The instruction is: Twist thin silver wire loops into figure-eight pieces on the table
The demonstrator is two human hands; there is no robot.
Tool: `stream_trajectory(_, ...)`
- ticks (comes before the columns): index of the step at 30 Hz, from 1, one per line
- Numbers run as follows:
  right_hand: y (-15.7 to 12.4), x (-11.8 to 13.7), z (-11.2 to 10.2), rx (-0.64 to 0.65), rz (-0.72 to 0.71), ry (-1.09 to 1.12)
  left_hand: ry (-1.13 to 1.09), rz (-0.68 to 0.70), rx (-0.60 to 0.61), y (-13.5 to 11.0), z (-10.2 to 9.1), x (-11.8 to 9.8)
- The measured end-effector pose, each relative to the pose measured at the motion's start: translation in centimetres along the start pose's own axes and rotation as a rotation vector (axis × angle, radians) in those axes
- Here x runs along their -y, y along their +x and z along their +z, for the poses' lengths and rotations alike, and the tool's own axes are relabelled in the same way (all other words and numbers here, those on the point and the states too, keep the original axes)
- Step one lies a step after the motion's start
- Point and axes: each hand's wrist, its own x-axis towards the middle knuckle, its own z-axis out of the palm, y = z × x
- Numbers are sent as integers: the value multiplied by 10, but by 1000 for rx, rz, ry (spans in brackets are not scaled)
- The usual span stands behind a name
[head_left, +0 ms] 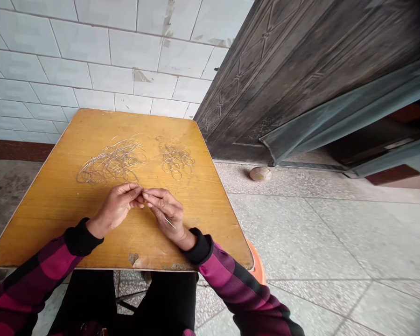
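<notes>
Plaid sleeve [227, 275] | left hand [115, 208], right hand [166, 214] pinch wire [170, 222] | loops [112, 162] on table [38, 228]

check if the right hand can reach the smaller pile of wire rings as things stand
Probably yes. The right hand rests just below the smaller pile of wire rings on the wooden tabletop, with nothing in its path, though it seems to be pinching a thin wire.

The left forearm [47, 261] and right forearm [231, 280], in checked sleeves with black cuffs, angle inward. The left hand [117, 210] and right hand [166, 215] curl toward each other, their fingertips [139, 190] meeting at centre, seemingly pinched closed, though the contact is hard to see.
</notes>
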Motion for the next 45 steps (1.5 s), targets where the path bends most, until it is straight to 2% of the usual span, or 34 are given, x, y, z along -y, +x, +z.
stream_trajectory(5,2,-1,-1,22,-78,-36,-198,-101,26,4,-3,-2)
stream_trajectory(12,1,-2,-9,163,-279,-217,-377,-242,96,1,-6,-6)
stream_trajectory(15,3,3,-13,233,-285,-254,-401,-287,98,0,-8,-9)
stream_trajectory(18,5,8,-13,240,-264,-199,-372,-292,100,-1,-10,-13)
stream_trajectory(21,8,11,-12,220,-169,-64,-318,-229,58,-1,-8,-16)
stream_trajectory(28,11,9,-17,151,269,391,36,-27,-25,-9,8,-20)
stream_trajectory(32,8,9,-15,6,457,412,180,137,-108,-12,14,-17)
stream_trajectory(34,7,9,-13,-26,495,374,265,203,-113,-12,12,-13)
stream_trajectory(37,7,10,-13,27,468,249,460,281,-80,-13,8,-8)
stream_trajectory(45,4,2,-15,354,230,-555,834,317,-69,-11,2,-7)
